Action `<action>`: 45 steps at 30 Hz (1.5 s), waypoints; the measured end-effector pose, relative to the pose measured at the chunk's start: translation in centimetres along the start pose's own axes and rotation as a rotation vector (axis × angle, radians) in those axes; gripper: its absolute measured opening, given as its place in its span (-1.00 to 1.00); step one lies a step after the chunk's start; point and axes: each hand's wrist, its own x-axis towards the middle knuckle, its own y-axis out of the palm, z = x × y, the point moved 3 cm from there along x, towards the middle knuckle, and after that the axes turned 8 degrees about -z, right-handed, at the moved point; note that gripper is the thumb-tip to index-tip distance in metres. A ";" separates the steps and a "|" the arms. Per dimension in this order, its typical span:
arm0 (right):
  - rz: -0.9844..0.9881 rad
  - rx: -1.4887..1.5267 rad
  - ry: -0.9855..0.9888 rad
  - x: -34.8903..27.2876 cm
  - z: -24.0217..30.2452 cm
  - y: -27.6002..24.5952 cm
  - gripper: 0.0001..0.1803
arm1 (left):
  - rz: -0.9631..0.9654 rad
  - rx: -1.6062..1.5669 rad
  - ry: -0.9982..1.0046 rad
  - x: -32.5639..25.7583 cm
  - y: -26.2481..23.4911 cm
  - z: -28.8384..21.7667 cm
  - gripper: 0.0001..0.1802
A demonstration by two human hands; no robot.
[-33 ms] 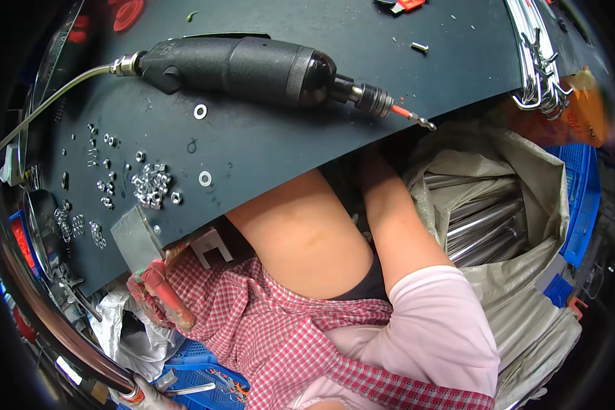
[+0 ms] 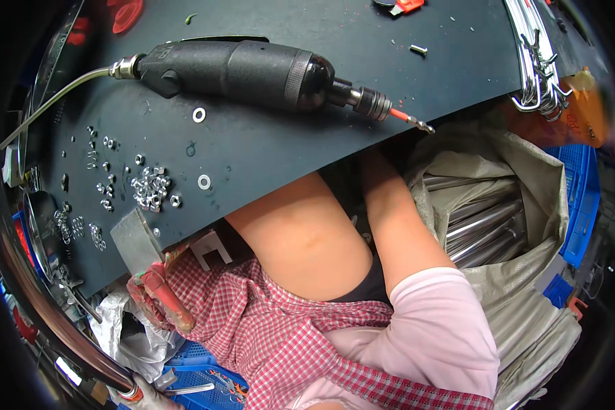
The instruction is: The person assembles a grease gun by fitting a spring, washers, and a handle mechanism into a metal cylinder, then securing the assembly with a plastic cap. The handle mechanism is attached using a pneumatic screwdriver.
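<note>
At the lower left edge, a pale gloved hand (image 2: 150, 395), seemingly my left hand, is partly in view. It is closed at the end of a long, shiny brownish tube (image 2: 75, 331) with an orange band. My right forearm (image 2: 396, 219) reaches under the bench edge, beside my bare thigh; the right hand is hidden there. Nearest to that arm is an open woven sack (image 2: 526, 280) of shiny metal tubes (image 2: 488, 222). Above, a black power screwdriver (image 2: 242, 72) with a red-collared bit lies untouched on the dark bench top (image 2: 280, 140).
Nuts (image 2: 151, 188), washers (image 2: 203, 182) and springs (image 2: 62, 224) are scattered on the bench's left. A red-handled clamp (image 2: 167, 297) grips its front edge near a grey plate (image 2: 137, 239). Bent metal hooks (image 2: 538, 68) lie at the right corner. Blue baskets (image 2: 579, 198) stand beyond the sack.
</note>
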 end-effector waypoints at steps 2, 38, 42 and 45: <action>-0.050 -0.245 -0.095 -2.0 2.7 1.6 -0.50 | 0.018 0.036 0.055 -0.2 0.3 0.3 -0.34; 1.166 -1.082 -1.186 -50.0 28.3 25.3 -0.29 | 0.843 -0.661 0.416 1.8 8.4 -7.6 -0.31; 1.240 -1.195 -1.230 -50.1 30.2 24.3 -0.54 | 1.024 -0.676 0.430 2.1 8.7 -9.0 -0.32; 1.131 -1.187 -0.851 -51.1 31.0 24.0 -0.53 | 1.085 -0.702 0.467 2.2 9.0 -9.6 -0.32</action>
